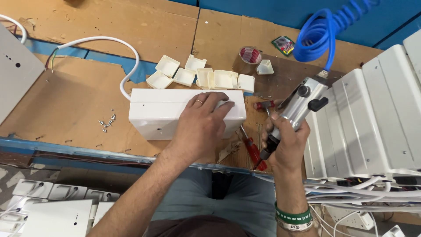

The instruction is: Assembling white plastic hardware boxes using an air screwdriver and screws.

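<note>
Nearest the wearer: grey-blue trousers at the lower edge, with flat white plates [57,193] stacked low on the left and a tangle of white cables [364,193] low on the right

Right hand [287,142]: fingers wrapped fully round a silver pneumatic screwdriver [296,109], held tilted with its dark bit end pointing down and left; a green band and a pale band sit on the wrist

Left hand [204,120]: laid palm down, fingers spread flat, on top of the white rectangular housing [153,114]; it presses on the housing and grips nothing; a ring shows on one finger

White rectangular housing: lies lengthwise on the cardboard-covered tabletop [66,101], just left of the right hand, a white cable [127,74] running from its left end

Red-handled screwdriver [253,151]: on the tabletop between the two hands, beside the housing's right end

Loose screws [106,122]: small scatter left of the housing

White finned housings [372,118]: row standing along the right side

Small cream plastic caps [197,75]: cluster just behind the housing

Roll of tape [250,55]: behind the caps, a small white piece beside it

Blue coiled air hose [322,35]: rises from the pneumatic screwdriver's rear toward the far right
</note>
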